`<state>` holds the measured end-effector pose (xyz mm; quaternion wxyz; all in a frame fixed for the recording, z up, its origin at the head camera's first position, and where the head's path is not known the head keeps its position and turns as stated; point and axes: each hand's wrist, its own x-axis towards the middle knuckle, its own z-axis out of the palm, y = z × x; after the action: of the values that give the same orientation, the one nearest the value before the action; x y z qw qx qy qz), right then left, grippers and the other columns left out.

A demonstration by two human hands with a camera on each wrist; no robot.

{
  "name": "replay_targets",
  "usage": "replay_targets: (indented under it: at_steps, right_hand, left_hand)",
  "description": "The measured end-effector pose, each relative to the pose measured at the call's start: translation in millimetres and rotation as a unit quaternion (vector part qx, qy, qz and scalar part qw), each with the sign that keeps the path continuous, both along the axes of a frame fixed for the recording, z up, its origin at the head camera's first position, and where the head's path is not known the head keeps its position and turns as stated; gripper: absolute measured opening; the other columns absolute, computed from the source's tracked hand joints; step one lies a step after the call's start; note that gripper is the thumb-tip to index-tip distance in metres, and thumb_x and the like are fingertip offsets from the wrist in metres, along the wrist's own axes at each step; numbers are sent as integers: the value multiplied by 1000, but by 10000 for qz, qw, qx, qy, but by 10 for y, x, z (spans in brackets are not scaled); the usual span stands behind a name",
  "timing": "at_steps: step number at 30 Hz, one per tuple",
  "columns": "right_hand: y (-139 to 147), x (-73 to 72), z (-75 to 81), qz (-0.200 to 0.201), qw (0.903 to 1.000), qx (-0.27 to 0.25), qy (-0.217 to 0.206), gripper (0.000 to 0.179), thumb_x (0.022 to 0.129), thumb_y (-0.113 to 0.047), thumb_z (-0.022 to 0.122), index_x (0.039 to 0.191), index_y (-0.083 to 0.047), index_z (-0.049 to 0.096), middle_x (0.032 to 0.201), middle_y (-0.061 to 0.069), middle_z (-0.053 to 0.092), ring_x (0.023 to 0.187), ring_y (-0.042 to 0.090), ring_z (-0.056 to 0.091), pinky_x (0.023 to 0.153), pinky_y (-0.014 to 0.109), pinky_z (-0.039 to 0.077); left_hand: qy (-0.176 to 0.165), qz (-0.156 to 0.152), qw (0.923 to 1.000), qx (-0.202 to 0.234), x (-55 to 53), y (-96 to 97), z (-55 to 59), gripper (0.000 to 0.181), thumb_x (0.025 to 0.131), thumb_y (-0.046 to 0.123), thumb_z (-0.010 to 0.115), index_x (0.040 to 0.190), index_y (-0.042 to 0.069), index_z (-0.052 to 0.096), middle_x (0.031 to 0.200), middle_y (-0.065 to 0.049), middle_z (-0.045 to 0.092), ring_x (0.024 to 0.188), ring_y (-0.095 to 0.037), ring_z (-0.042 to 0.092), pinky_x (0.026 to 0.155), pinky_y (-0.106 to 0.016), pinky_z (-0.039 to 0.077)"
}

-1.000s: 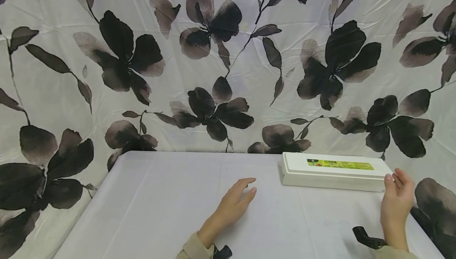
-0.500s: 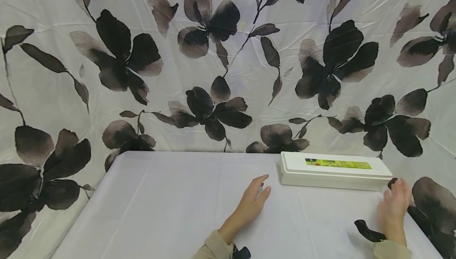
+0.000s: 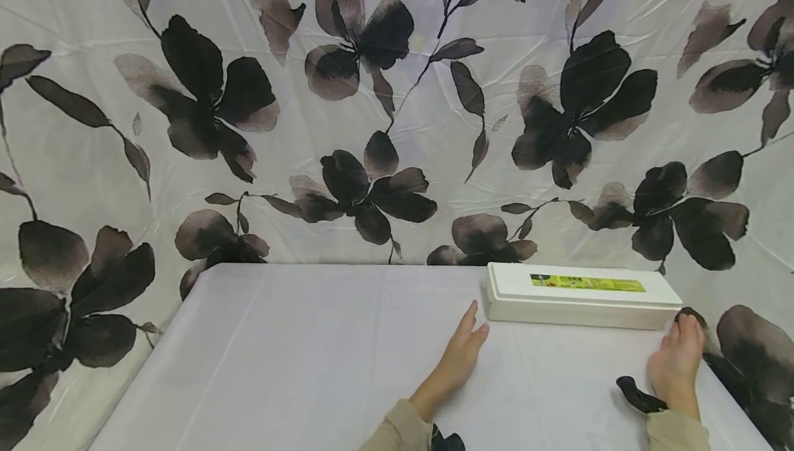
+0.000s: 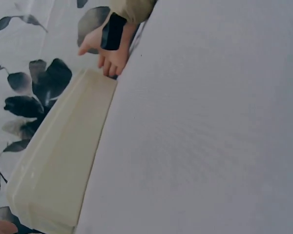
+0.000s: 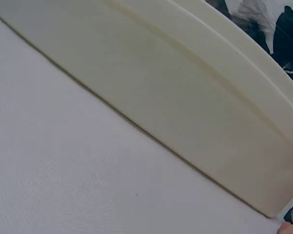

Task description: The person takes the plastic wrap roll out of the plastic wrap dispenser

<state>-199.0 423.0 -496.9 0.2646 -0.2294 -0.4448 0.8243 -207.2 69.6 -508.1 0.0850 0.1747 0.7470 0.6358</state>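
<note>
A long cream-white box (image 3: 577, 306) with a green label (image 3: 586, 283) lies closed at the back right of the table; its side also shows in the left wrist view (image 4: 58, 161) and fills the right wrist view (image 5: 185, 97). My left hand (image 3: 465, 347) stands on its edge on the cloth with straight fingers, just short of the box's left end and holding nothing. My right hand (image 3: 679, 354) rests on the table at the box's right end, fingertips by its corner; the left wrist view shows this right hand (image 4: 110, 53) against that end.
The table (image 3: 298, 354) is covered in a plain white cloth and ends close to the right of my right hand. A white curtain with dark flowers (image 3: 372, 127) hangs behind and to both sides. Black wrist straps (image 3: 639, 396) sit on both forearms.
My left hand has slid right and forward to the box's left end and turned onto its edge. My right hand has dropped from a raised pose to the table at the box's right end.
</note>
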Motion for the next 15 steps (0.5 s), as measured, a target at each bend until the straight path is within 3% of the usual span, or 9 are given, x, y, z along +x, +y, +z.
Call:
replay_targets:
  at_steps: [6, 10, 15]
  right_hand:
    - [18, -47, -50, 275, 9985, 300, 366, 54, 109, -35, 27, 155, -25, 2, 164, -11, -1, 146, -3, -2, 112, 13, -6]
    - [19, -62, -88, 336, 9968, 672, 277, 53, 109, -33, 30, 155, -22, 6, 165, -7, 4, 147, -1, 2, 113, 13, -2]
    - [8, -72, -115, 307, 9946, 983, 119, 58, 109, -36, 30, 157, -19, 3, 165, -7, 2, 148, 0, 1, 113, 14, 0]
  left_hand:
    - [-24, -381, 9989, 283, -37, 46, -67, 62, 106, 34, 30, 157, 2, 16, 162, -16, 20, 148, -34, 21, 116, -52, 20]
    - [90, -698, 9972, 255, -57, 51, -85, 63, 105, 35, 30, 158, 4, 16, 163, -13, 21, 149, -29, 20, 118, -46, 18]
    - [226, -878, 9958, 119, -76, 31, -96, 62, 105, 35, 31, 158, 6, 17, 164, -9, 19, 149, -28, 21, 118, -43, 19]
